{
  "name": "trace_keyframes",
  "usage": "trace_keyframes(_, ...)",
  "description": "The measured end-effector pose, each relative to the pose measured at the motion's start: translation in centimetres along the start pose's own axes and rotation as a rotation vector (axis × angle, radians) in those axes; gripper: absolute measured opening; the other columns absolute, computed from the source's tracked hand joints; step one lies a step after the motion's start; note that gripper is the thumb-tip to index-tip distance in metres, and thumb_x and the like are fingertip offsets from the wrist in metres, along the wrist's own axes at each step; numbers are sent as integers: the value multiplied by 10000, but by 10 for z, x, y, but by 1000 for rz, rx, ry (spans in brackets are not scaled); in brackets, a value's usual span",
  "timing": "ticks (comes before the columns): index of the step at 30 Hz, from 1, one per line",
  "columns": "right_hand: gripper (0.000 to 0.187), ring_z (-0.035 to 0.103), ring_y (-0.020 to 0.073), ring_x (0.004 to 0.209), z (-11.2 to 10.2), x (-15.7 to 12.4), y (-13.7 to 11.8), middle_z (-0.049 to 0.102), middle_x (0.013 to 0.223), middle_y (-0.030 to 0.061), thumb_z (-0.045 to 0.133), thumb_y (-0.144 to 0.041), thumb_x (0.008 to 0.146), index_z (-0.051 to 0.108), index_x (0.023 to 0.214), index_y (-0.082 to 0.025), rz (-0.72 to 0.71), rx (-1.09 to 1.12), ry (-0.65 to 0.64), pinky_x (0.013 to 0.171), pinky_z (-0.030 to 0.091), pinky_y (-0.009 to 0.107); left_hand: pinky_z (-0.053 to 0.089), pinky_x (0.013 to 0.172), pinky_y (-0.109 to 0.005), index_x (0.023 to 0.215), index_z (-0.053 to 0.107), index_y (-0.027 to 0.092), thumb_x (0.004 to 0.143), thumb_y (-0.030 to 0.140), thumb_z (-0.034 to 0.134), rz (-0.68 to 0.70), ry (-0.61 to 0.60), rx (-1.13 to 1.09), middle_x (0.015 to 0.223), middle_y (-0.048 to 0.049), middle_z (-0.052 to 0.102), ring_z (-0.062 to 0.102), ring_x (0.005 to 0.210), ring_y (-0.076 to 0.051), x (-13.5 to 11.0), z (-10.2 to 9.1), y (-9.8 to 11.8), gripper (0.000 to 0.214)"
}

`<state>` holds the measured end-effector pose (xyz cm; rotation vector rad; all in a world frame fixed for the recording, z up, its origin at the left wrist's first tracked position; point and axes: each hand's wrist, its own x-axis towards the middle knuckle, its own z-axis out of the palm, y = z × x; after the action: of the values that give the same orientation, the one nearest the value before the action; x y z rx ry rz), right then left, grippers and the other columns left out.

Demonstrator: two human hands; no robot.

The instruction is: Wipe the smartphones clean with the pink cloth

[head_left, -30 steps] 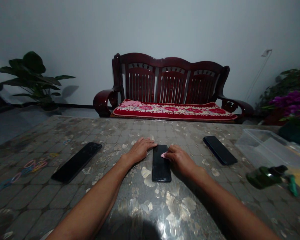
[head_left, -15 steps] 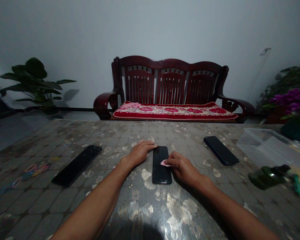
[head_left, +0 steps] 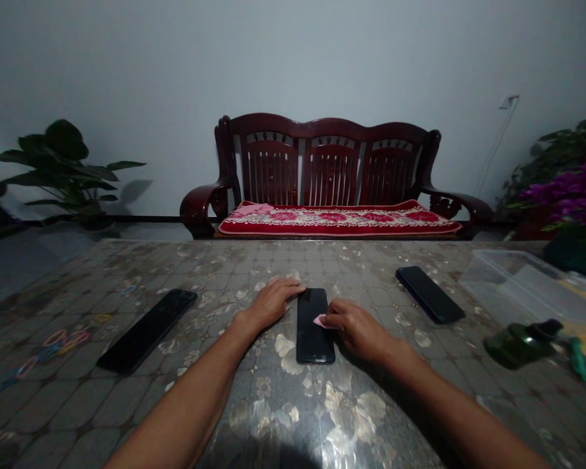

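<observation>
Black phone, one: flat on surface, inward of far edge's middle. Pink cloth: upon it, pinched in right hand. Left hand: apart, spread, touching phone's far-left corner. Second phone: toward left edge.

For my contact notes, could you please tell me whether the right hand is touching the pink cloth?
Touching: the head view shows the right hand pinching the pink cloth, whose tip pokes out.
</observation>
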<state>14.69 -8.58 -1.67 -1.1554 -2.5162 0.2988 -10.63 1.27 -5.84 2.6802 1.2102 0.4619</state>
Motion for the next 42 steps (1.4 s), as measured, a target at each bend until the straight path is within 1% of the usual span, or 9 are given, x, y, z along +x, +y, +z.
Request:
trace_keyframes(9, 246, 569, 179, 841, 16, 18, 13, 631, 907, 66, 518, -163, 1004, 761, 1044, -172, 138, -25, 120, 757, 422, 268, 353, 1198, -508, 1364, 636, 268, 871, -48, 466, 11, -4, 13, 1443, -74, 611, 541, 1365, -235, -1, 0, 1, 609)
trace_keyframes(16, 256, 558, 174, 830, 0, -10, -13, 615, 894, 64, 529, -97, 959, 747, 1053, -190, -50, 16, 10, 711, 400, 255, 341, 1209, -484, 1347, 647, 302, 879, -24, 479, 30, 22, 22, 1414, -43, 638, 562, 1338, -210, 0, -1, 2, 595)
trace_keyframes(18, 262, 569, 178, 853, 0, -14, -15, 627, 913, 67, 539, -81, 948, 749, 1054, -197, -47, 22, 11, 729, 412, 259, 345, 1204, -491, 1343, 651, 297, 869, -34, 475, 33, 21, 33, 1407, -48, 644, 566, 1333, -214, 0, 0, 1, 604)
trace_keyframes(22, 293, 585, 186, 898, 10, -11, -7, 649, 956, 76, 513, -83, 973, 743, 1112, -200, 58, 14, 86, 778, 445, 274, 358, 1185, -529, 1353, 644, 280, 860, -37, 484, 25, 6, 67, 1407, -69, 642, 565, 1336, -247, 1, 2, 0, 607)
trace_keyframes(28, 273, 583, 183, 858, 16, -10, -3, 647, 955, 80, 505, -156, 1010, 742, 1141, -196, 95, -56, 100, 758, 458, 280, 327, 1204, -516, 1345, 645, 265, 843, -42, 488, 155, 28, 57, 1432, -66, 622, 521, 1381, -238, 2, 0, 3, 609)
trace_keyframes(31, 242, 591, 188, 870, 13, -6, -3, 655, 938, 72, 539, -180, 1002, 758, 1101, -203, 111, -71, 86, 762, 459, 280, 309, 1217, -518, 1330, 656, 268, 840, -46, 472, 247, -4, 29, 1443, -40, 613, 477, 1421, -234, 4, -5, 9, 610)
trace_keyframes(35, 215, 597, 189, 881, 10, 0, -5, 661, 938, 67, 560, -206, 998, 773, 1027, -192, 140, -64, 81, 773, 453, 279, 355, 1202, -486, 1313, 673, 235, 823, -53, 471, 296, -49, -4, 1402, -55, 644, 508, 1398, -238, 5, -9, 15, 604)
trace_keyframes(38, 243, 589, 181, 844, 8, -4, -13, 651, 913, 65, 535, -237, 1018, 774, 1016, -191, 103, -73, 82, 734, 431, 272, 380, 1191, -470, 1294, 684, 234, 822, -51, 475, 307, -15, -34, 1388, -65, 652, 554, 1356, -222, 4, -9, 17, 590)
trace_keyframes(42, 244, 576, 170, 813, 4, -18, -28, 636, 880, 59, 523, -240, 1025, 765, 1037, -207, -6, -78, 14, 691, 400, 260, 374, 1196, -480, 1266, 697, 230, 835, -39, 485, 297, 10, -32, 1375, -73, 661, 605, 1300, -215, 3, -4, 19, 551)
